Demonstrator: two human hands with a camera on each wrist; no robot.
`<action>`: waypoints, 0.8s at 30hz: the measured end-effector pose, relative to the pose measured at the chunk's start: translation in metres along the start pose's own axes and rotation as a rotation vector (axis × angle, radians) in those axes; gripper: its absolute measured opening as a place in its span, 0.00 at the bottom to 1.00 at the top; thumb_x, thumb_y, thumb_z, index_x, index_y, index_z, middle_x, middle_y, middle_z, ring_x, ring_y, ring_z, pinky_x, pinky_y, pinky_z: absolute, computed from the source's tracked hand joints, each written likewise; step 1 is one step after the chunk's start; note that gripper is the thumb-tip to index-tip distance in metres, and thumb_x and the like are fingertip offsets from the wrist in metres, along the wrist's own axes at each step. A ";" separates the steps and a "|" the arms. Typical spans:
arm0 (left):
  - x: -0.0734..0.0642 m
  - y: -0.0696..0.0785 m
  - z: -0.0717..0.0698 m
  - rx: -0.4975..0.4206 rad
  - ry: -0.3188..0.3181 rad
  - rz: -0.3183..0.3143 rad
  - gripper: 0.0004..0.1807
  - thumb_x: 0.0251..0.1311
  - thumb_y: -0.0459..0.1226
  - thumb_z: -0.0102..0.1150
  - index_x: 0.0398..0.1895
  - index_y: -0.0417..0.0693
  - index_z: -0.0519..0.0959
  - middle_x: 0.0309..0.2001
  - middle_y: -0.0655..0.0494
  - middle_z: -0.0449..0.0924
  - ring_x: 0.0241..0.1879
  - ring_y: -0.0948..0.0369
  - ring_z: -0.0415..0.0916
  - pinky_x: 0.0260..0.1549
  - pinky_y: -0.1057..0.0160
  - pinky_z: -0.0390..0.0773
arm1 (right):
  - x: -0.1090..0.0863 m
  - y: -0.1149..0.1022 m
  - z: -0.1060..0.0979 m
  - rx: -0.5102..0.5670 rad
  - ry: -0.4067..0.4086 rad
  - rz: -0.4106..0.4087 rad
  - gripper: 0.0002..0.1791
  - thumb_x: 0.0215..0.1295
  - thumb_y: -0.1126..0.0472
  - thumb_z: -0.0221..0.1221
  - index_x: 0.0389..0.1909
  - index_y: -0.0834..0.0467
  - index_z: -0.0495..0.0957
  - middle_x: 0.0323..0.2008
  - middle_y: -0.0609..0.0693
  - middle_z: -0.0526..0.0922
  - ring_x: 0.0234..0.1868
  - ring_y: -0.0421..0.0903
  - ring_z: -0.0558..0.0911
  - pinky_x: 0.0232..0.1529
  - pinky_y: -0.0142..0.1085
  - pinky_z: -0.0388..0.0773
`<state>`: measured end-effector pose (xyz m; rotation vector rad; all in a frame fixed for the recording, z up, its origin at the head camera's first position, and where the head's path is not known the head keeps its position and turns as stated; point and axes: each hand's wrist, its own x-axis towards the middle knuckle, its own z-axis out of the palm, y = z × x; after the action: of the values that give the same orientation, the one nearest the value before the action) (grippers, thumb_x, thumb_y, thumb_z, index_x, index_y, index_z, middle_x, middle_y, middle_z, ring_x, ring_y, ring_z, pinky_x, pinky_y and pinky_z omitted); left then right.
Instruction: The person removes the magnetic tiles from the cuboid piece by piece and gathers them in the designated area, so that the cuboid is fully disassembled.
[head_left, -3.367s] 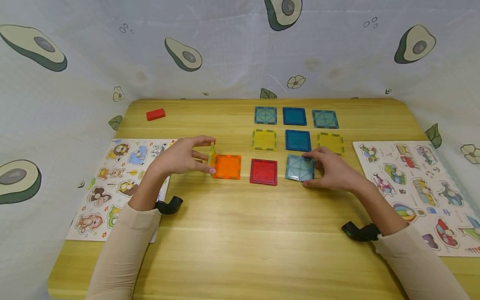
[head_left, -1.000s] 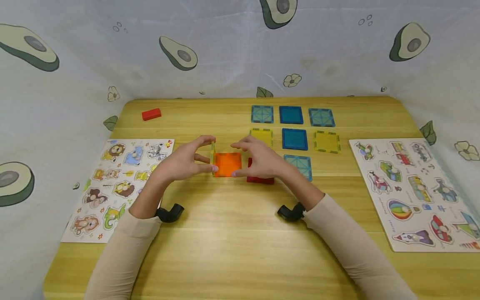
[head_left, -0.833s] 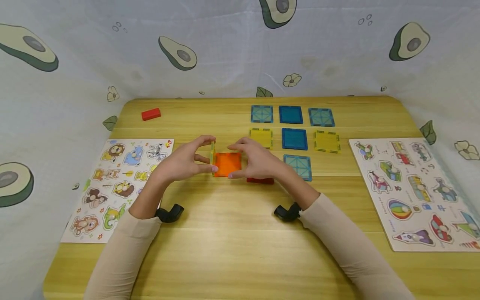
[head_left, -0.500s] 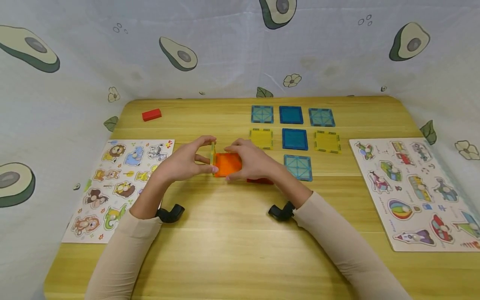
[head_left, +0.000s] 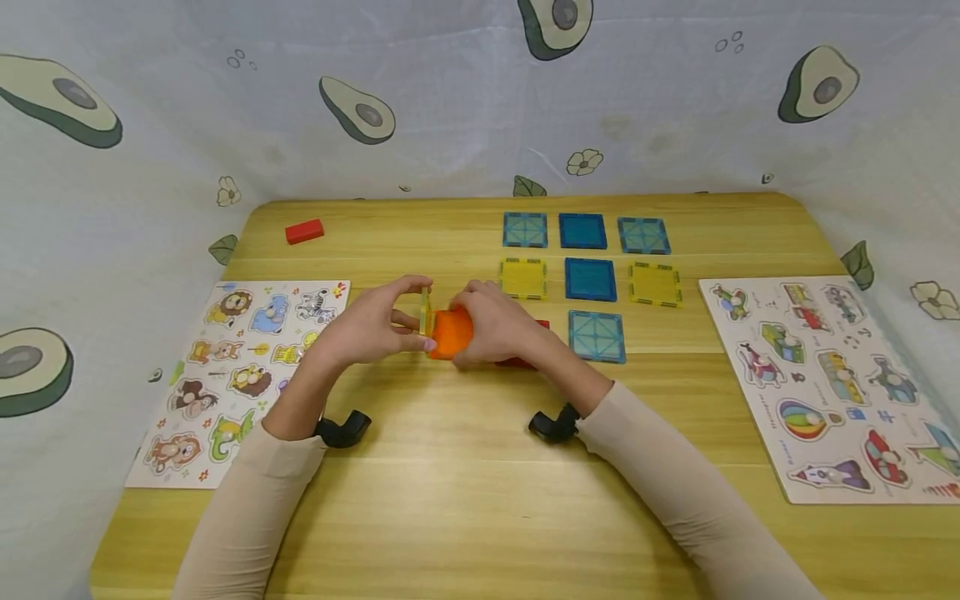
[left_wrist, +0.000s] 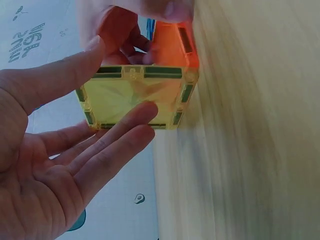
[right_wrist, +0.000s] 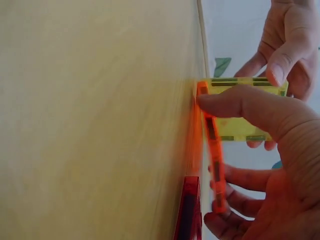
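My left hand (head_left: 371,327) pinches a yellow magnetic tile (left_wrist: 125,92) by its edges, thumb on one and fingertips by the opposite one. This tile stands upright at the left side of an orange magnetic tile (head_left: 452,335). My right hand (head_left: 495,327) grips the orange tile from the right, its thumb and fingers at opposite edges. In the right wrist view the orange tile's near edge (right_wrist: 215,155) is tilted up off the table. A red magnetic tile (right_wrist: 189,207) lies flat close by, partly hidden under the right hand and wrist in the head view.
A light blue tile (head_left: 597,337) lies right of the red one. Behind are two yellow tiles, dark blue tiles (head_left: 590,279) and more light blue ones. An animal puzzle board (head_left: 232,375) lies left, a vehicle board (head_left: 832,392) right. A red block (head_left: 304,232) sits back left.
My right hand has left the light blue tile, moved left and taken hold of the orange tile, raising its right side. My left hand keeps the yellow tile upright in the same place.
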<state>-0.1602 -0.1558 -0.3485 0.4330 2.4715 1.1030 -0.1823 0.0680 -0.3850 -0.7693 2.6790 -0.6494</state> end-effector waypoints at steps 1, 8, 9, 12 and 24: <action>0.000 0.000 0.000 0.006 0.004 -0.003 0.48 0.57 0.39 0.77 0.79 0.53 0.61 0.78 0.52 0.61 0.58 0.47 0.84 0.51 0.49 0.86 | 0.000 0.000 0.000 0.008 0.010 0.008 0.42 0.44 0.47 0.77 0.63 0.58 0.78 0.58 0.54 0.75 0.55 0.52 0.71 0.52 0.45 0.80; -0.001 0.000 -0.001 0.024 0.018 -0.011 0.49 0.57 0.40 0.78 0.79 0.51 0.61 0.78 0.50 0.62 0.58 0.47 0.84 0.51 0.49 0.86 | -0.003 0.001 -0.008 0.105 0.107 0.026 0.44 0.44 0.47 0.78 0.63 0.58 0.77 0.59 0.55 0.73 0.55 0.52 0.71 0.52 0.46 0.82; -0.001 0.000 -0.001 0.020 0.018 -0.017 0.49 0.57 0.40 0.78 0.79 0.52 0.61 0.78 0.51 0.62 0.58 0.48 0.84 0.51 0.49 0.86 | -0.004 0.001 -0.010 0.116 0.116 0.019 0.44 0.44 0.48 0.78 0.63 0.58 0.77 0.59 0.55 0.74 0.56 0.53 0.71 0.53 0.46 0.81; -0.001 0.000 -0.001 0.017 0.017 -0.028 0.49 0.56 0.41 0.78 0.79 0.53 0.61 0.78 0.52 0.62 0.58 0.48 0.84 0.52 0.48 0.85 | -0.010 0.004 -0.017 0.143 0.129 0.009 0.44 0.44 0.48 0.78 0.64 0.58 0.77 0.59 0.54 0.73 0.56 0.53 0.71 0.53 0.48 0.81; -0.003 0.000 0.001 0.037 0.007 -0.021 0.51 0.56 0.42 0.78 0.80 0.51 0.59 0.79 0.51 0.60 0.59 0.48 0.83 0.53 0.46 0.84 | -0.056 0.022 -0.044 0.144 0.140 0.013 0.41 0.47 0.49 0.76 0.66 0.52 0.76 0.67 0.55 0.72 0.63 0.57 0.71 0.60 0.58 0.76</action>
<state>-0.1576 -0.1564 -0.3481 0.4138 2.5000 1.0532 -0.1627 0.1308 -0.3504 -0.6907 2.7209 -0.9135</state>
